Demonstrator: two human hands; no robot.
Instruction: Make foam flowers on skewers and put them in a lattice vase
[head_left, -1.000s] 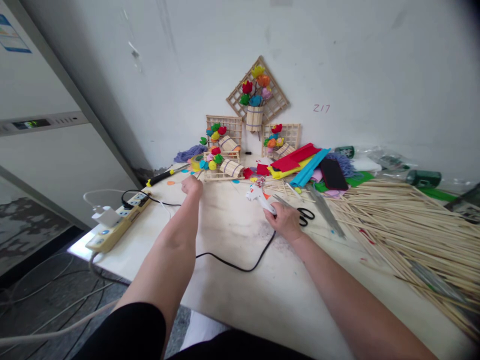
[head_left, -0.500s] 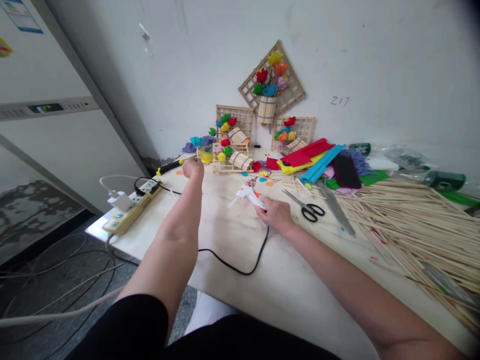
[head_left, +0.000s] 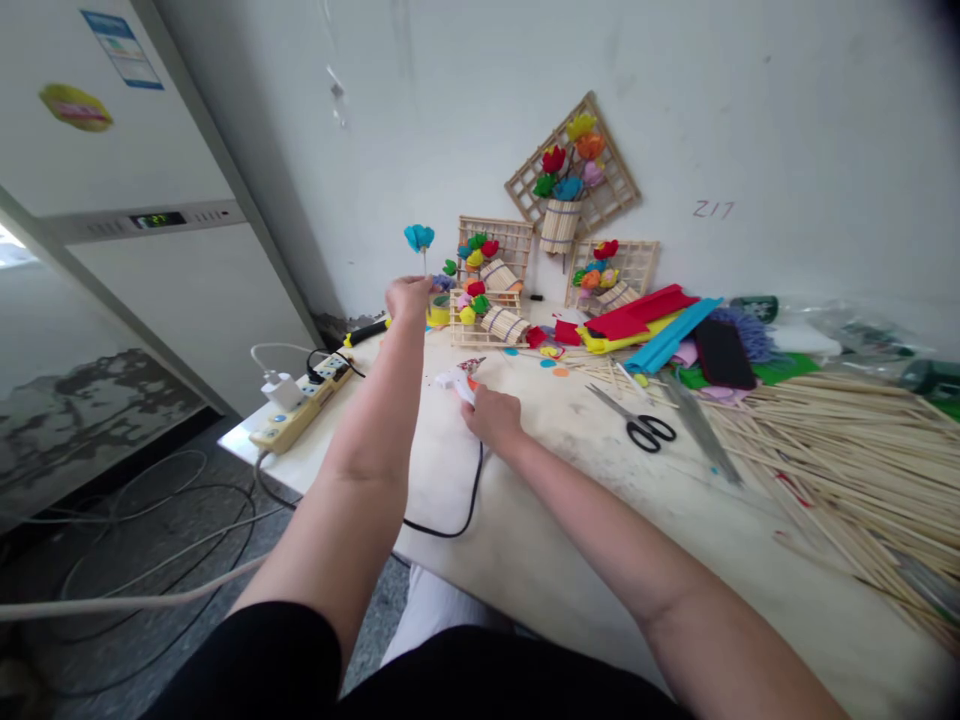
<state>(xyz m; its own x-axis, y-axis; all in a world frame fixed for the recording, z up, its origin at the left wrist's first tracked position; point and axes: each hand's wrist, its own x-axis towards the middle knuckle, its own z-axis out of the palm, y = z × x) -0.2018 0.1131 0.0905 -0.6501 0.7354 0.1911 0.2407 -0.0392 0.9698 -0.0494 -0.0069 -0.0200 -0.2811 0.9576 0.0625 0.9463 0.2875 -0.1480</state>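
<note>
Upright in my left hand [head_left: 409, 297] is the thin stem of a blue flower [head_left: 419, 238], its petals above my pinched fingers. My right hand [head_left: 495, 415] is closed round the handle of a white glue gun [head_left: 456, 383], which is over the middle of the table, its black cord trailing toward the front edge. Behind the hands are small bamboo lattice panels, one of them low on the table [head_left: 491, 318], with coloured flowers and stick bundles.
Black-handled scissors [head_left: 637, 425] lie right of my right hand. Farther right are coloured paper strips [head_left: 637, 312], a phone [head_left: 724, 354] and many bamboo sticks [head_left: 847, 450]. A power strip [head_left: 300, 408] sits at the left edge. A diamond-shaped lattice [head_left: 574, 180] is against the wall.
My left hand has risen, and the blue flower now stands up above it. My right hand has moved left with the glue gun. The view has shifted left.
</note>
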